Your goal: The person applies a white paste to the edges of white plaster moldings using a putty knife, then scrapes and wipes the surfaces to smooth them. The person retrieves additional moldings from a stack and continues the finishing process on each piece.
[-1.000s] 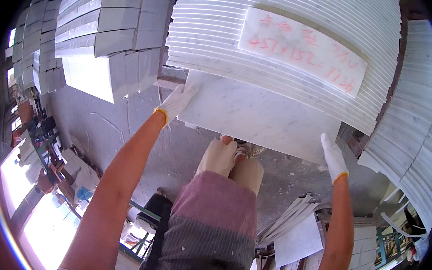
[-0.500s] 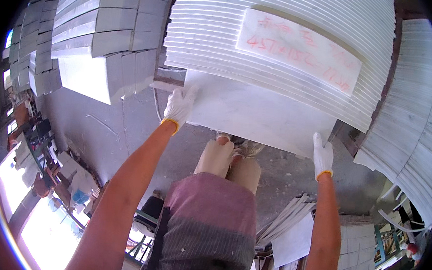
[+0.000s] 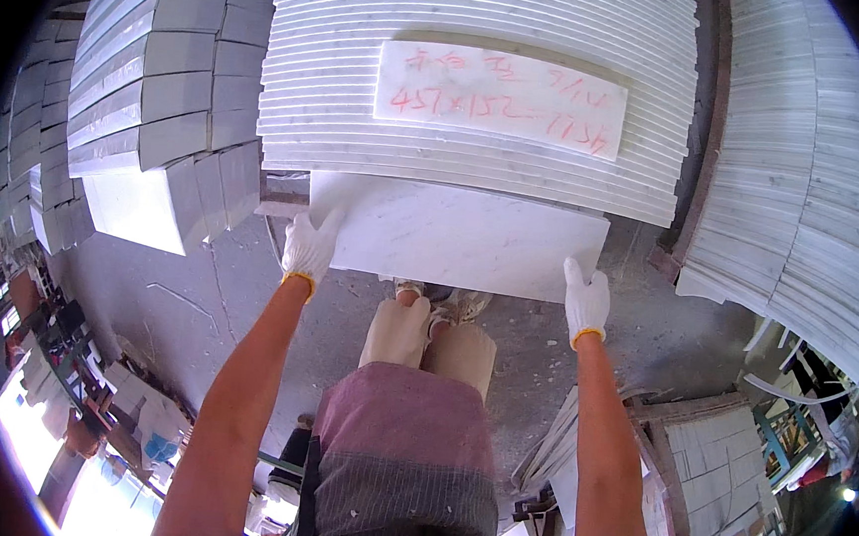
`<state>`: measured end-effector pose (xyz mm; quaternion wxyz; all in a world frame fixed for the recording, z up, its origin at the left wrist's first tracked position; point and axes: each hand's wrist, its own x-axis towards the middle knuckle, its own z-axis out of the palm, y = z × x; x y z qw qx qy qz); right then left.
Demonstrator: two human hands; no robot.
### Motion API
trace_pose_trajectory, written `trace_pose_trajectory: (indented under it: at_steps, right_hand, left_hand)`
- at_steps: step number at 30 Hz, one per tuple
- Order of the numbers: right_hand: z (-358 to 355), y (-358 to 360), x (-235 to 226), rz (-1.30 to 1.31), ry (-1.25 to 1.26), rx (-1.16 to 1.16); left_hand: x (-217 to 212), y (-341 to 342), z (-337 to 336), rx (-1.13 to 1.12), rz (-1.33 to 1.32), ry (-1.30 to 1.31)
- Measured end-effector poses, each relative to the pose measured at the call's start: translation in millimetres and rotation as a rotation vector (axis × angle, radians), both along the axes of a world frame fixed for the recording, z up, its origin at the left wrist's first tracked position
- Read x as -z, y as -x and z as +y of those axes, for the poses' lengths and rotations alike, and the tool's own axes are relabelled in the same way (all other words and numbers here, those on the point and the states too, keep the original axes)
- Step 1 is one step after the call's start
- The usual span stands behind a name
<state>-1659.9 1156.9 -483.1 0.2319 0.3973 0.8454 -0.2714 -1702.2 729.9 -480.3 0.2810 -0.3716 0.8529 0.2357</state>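
Between my two gloved hands is a rectangular white stone tile (image 3: 452,238) with faint grey veining. My left hand (image 3: 309,247), in a white knit glove with a yellow cuff, grips the tile's left end, thumb over its face. At the other end my right hand (image 3: 587,299) holds the lower right corner, thumb raised along the edge and fingers mostly behind. The tile's far edge meets the near side of a large row of tiles standing on edge (image 3: 358,153). A loose tile with red handwriting (image 3: 501,96) lies flat on top of that row.
To the left stand stacked white blocks of tiles (image 3: 179,81). More tiles in rows (image 3: 795,174) stand on the right, beside a brown rail (image 3: 698,207). Behind me at lower right are a crate of tiles (image 3: 719,468) and thin strips (image 3: 549,446). Grey concrete floor (image 3: 503,358) lies around my feet.
My view has turned, so the tile rows sit further left and level. Both hands keep their hold on the tile, which now shows more of its face.
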Motion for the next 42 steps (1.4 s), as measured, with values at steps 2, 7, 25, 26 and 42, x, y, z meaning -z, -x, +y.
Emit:
trace_pose_trajectory:
  at_steps: [2,7,25,26,42]
  right_hand:
    - [-3.3,-2.4,-1.0,-0.002,-0.020,0.028]
    - [-10.2,-6.8,-10.6,-0.058,-0.064,-0.009]
    - [26.3,-18.9,-43.7,-0.067,0.662,0.182]
    - [25.1,-15.3,-48.5,-0.110,0.709,0.262]
    - [56.0,-3.3,-92.8,0.120,0.560,-0.169]
  left_hand:
    - [-2.5,-1.7,3.9,0.010,0.012,-0.016]
    - [-10.1,-7.9,3.7,0.019,0.071,-0.021]
    - [-43.2,32.2,-51.3,-0.286,-0.107,-0.802]
    - [-34.3,25.5,-55.8,-0.265,-0.108,-0.770]
    - [-89.6,-7.1,-57.6,0.213,0.209,-0.532]
